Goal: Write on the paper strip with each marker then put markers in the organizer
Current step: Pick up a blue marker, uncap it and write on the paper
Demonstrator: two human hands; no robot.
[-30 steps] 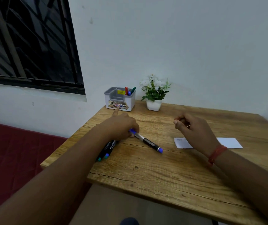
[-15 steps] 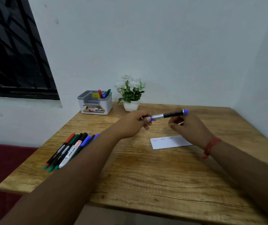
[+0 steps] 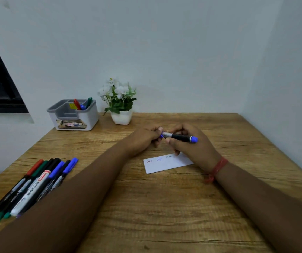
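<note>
- Organizer (image 3: pixel 87 116) at the surface's (image 3: pixel 164 207) back is holding three markers already.
- Seven markers (image 3: pixel 36 183) are lying unused at the left.
- Paper strip (image 3: pixel 162 165) is showing three words.
- Both hands, left hand (image 3: pixel 142 140) and right hand (image 3: pixel 192 143), are gripping the blue marker (image 3: pixel 180 137), likely uncapping it.

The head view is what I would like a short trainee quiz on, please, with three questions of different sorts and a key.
1. True or false: both hands hold the blue marker above the table.
2. Multiple choice: how many written words show on the paper strip? A) one B) three C) six
3. Fill in: the loose markers lie on the table's ___ side, by the left forearm.

Key
1. True: left hand grips one end, right hand the barrel.
2. B
3. left; the organizer holding three markers stands beside the flower pot.
</note>
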